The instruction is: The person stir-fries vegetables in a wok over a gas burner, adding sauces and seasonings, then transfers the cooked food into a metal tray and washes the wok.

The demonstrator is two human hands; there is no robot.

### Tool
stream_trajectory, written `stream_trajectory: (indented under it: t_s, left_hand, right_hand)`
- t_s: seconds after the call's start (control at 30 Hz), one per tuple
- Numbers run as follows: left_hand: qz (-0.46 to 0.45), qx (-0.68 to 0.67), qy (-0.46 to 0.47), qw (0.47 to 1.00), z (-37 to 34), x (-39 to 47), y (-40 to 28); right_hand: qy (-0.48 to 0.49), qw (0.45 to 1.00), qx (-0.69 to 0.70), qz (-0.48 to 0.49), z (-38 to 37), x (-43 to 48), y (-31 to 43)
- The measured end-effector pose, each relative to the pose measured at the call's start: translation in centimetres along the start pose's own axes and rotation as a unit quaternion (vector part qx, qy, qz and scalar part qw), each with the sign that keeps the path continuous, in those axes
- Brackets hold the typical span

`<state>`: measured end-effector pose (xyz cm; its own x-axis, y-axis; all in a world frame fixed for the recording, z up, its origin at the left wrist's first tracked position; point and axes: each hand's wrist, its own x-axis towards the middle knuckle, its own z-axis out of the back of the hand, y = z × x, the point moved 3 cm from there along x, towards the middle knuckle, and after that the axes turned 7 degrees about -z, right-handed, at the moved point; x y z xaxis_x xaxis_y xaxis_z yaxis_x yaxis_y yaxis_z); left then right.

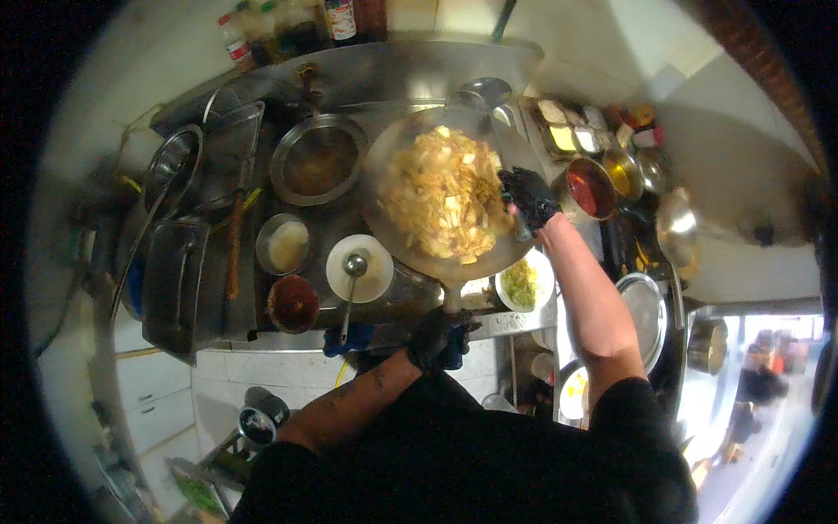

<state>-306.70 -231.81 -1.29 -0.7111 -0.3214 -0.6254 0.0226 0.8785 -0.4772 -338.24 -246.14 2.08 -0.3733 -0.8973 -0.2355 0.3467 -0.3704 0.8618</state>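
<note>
A large wok full of sliced, browned food with pale cubes on top sits on the stove before me. My left hand, in a black glove, grips the wok's handle at the near side. Over the wok's right edge is my right hand, also gloved in black, close to the food. Something small with pink and greenish parts shows at its palm side, too blurred to name. A white bowl of chopped pale-green vegetables stands just below the right forearm.
Left of the wok are a metal pot, a white bowl with a ladle, and a bowl of dark red sauce. Seasoning containers and a red-sauce pot stand right. Bottles line the back ledge.
</note>
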Motion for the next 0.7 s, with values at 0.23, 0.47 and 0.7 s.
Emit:
stream_trajectory:
  t_s: [0.23, 0.47, 0.7]
  left_hand:
    - [-0.033, 0.054, 0.035, 0.997, 2.1, -1.1, -0.6]
    - [-0.071, 0.107, 0.03, 0.991, 6.4, -8.7, -3.3]
    - [-0.128, 0.154, 0.01, 0.98, 8.6, -20.3, -8.5]
  right_hand:
    - [0.063, 0.935, 0.308, -0.166, -0.7, -1.8, 2.3]
    - [0.086, 0.914, 0.343, -0.201, -0.1, -6.8, 5.1]
    - [0.202, 0.88, 0.409, -0.135, -3.4, -12.6, 14.2]
